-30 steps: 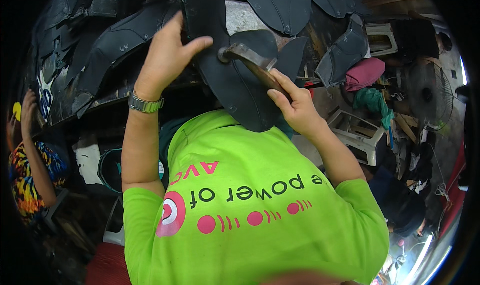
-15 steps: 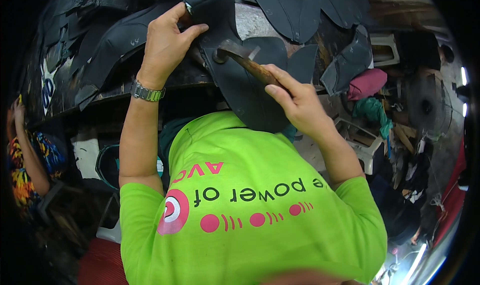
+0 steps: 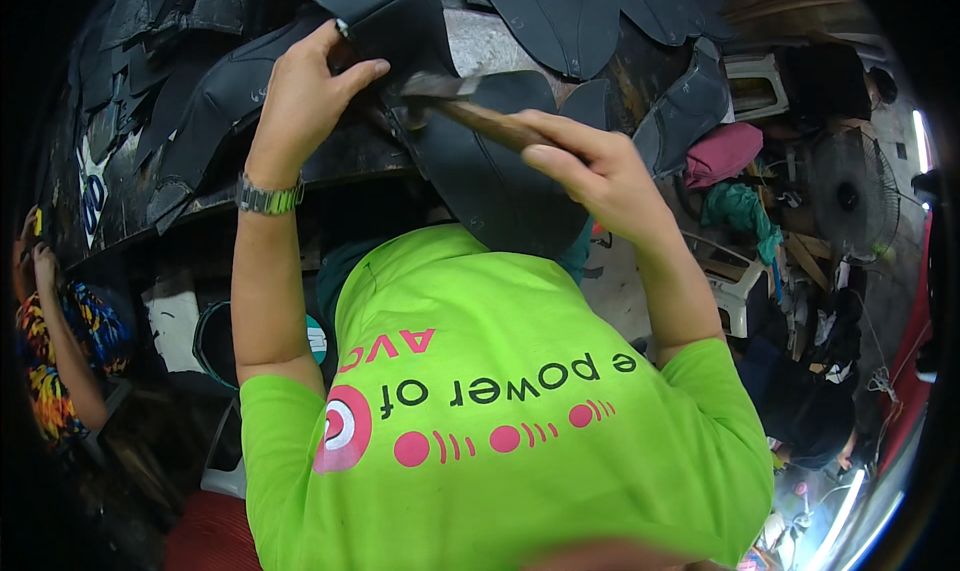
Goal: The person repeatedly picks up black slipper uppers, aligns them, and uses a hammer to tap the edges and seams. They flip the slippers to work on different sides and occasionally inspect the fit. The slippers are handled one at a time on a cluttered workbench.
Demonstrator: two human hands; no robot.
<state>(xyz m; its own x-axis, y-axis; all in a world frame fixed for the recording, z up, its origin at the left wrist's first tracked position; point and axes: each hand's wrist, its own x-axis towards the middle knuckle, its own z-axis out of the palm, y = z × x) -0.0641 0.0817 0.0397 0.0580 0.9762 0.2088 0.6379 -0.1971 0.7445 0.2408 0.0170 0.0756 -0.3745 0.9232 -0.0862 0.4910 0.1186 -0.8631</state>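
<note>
My left hand [image 3: 302, 93] presses down on a large black cut leather piece [image 3: 480, 176] lying over the edge of a dark workbench [image 3: 500, 46]. A metal watch sits on that wrist. My right hand [image 3: 590, 166] grips the wooden handle of a hammer [image 3: 470, 111], whose metal head rests just above the black piece near my left fingers. My bright green shirt fills the lower middle of the view.
Many more black cut pieces [image 3: 570, 11] are heaped across the bench. Another person in a patterned sleeve [image 3: 55, 361] stands at the left. A pink cloth [image 3: 725, 151], a white plastic crate [image 3: 735, 286] and a fan [image 3: 850, 196] crowd the right side.
The hammer head has come down closer to the black piece. My left hand stays pressed on the piece, and the view has shifted slightly closer.
</note>
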